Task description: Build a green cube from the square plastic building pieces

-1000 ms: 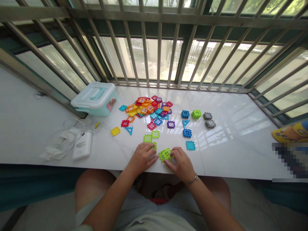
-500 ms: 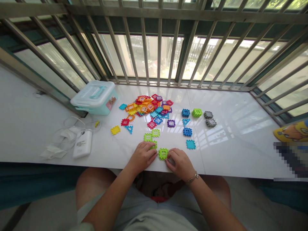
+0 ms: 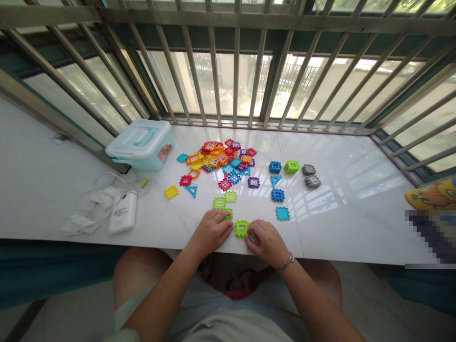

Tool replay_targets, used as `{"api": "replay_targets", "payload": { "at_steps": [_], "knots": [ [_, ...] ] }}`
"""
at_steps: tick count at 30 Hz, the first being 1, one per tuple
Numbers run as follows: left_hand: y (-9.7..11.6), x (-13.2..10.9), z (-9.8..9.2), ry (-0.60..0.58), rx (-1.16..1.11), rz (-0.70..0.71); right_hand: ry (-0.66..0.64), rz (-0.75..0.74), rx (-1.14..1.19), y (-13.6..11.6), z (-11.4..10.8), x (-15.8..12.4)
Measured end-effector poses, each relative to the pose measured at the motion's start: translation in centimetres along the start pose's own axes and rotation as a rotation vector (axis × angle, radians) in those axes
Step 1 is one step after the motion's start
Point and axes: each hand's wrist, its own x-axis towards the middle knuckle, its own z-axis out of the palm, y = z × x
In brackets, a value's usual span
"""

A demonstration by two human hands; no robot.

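Observation:
Both hands rest at the near edge of the white marble sill (image 3: 349,223). Between them stands a lime-green block assembly (image 3: 242,228). My left hand (image 3: 212,231) has its fingers curled against the assembly's left side. My right hand (image 3: 266,242) pinches its right side. Two more lime-green square tiles (image 3: 224,200) lie flat just beyond my left hand. A pile of mixed coloured tiles (image 3: 221,161) lies farther back.
A pale teal lidded box (image 3: 140,144) stands at the back left. A white power bank with cables (image 3: 122,213) lies at the left. Blue tiles (image 3: 277,195), a green cube (image 3: 291,166) and grey pieces (image 3: 309,175) lie to the right. Metal window bars (image 3: 235,71) close off the back.
The green assembly has been turned from a tilted two-tile look to a more upright, compact one. Both hands stayed around it at the sill's edge.

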Motion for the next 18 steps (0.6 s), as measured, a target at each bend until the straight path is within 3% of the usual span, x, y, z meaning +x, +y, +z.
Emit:
{"api": "replay_targets", "payload": {
  "at_steps": [10,18],
  "knots": [
    [-0.23,-0.44,-0.29,0.022,-0.008,0.082,0.285,0.183,-0.011,0.32,0.46,-0.07],
    [-0.27,-0.22,-0.29,-0.057,-0.011,0.112,0.353,0.223,-0.110,0.88,1.01,-0.07]
  ]
}}
